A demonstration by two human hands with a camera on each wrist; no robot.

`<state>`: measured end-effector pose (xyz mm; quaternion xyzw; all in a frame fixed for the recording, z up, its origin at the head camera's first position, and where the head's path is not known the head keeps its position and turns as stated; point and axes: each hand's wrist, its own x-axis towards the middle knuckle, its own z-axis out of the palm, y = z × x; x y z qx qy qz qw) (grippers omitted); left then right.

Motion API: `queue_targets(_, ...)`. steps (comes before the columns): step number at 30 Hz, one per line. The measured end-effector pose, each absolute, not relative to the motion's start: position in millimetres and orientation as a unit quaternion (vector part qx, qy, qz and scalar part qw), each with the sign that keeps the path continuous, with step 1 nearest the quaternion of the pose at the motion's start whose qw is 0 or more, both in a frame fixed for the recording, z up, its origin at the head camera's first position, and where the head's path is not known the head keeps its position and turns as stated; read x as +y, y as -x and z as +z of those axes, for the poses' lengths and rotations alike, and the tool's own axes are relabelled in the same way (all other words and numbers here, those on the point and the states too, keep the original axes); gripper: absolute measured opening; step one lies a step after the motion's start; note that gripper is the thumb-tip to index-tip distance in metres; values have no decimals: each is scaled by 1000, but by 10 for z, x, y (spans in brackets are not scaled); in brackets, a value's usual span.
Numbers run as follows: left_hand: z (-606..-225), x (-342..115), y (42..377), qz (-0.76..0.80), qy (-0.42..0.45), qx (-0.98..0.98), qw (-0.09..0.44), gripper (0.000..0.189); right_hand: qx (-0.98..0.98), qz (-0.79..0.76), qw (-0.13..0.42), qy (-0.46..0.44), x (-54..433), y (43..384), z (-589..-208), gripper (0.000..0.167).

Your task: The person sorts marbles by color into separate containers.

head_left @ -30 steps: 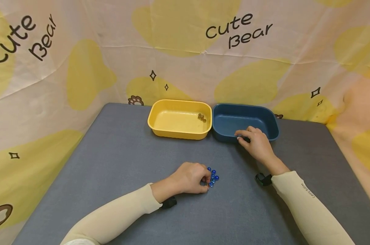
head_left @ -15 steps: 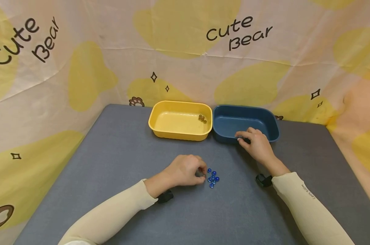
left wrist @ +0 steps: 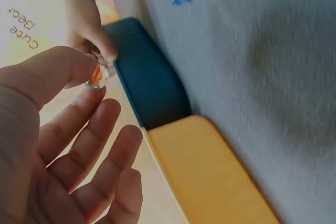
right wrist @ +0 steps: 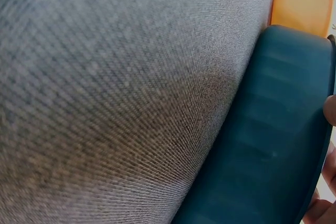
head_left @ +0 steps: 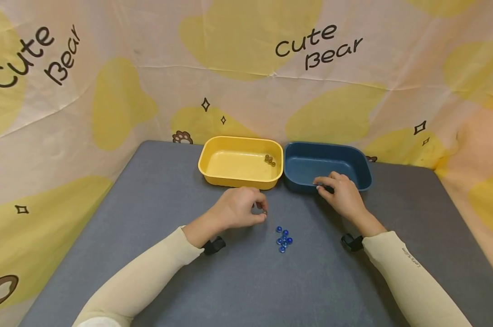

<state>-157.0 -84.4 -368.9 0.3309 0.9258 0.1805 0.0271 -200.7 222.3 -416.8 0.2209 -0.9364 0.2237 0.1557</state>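
Observation:
My left hand (head_left: 239,208) pinches a clear marble with an orange swirl (left wrist: 97,77) between thumb and index fingertip, above the table in front of the yellow bin (head_left: 240,182). The other three fingers are loosely bent. Several brownish marbles (head_left: 269,160) lie at the right end inside that bin. My right hand (head_left: 343,195) holds the near rim of the dark blue bin (head_left: 320,164), its thumb (right wrist: 329,110) at the rim and its other fingers partly hidden past it. A cluster of several blue marbles (head_left: 285,240) lies on the table between the hands.
Both bins stand side by side at the back of the grey cloth-covered table (head_left: 156,190). A printed fabric backdrop (head_left: 238,41) hangs behind and along both sides. A dark wrist strap (head_left: 214,245) is on the left wrist, another strap (head_left: 352,242) on the right.
My left hand has lifted the orange-swirled marble away from the blue ones and moved up and left, closer to the yellow bin. The right hand has stayed at the blue bin's rim.

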Motion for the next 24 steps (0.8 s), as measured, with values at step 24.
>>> queue_targets(24,-3387,-1070,2132,165,-286,943,30,7,-934,224,162,-228,2231,2011,-4182,19)
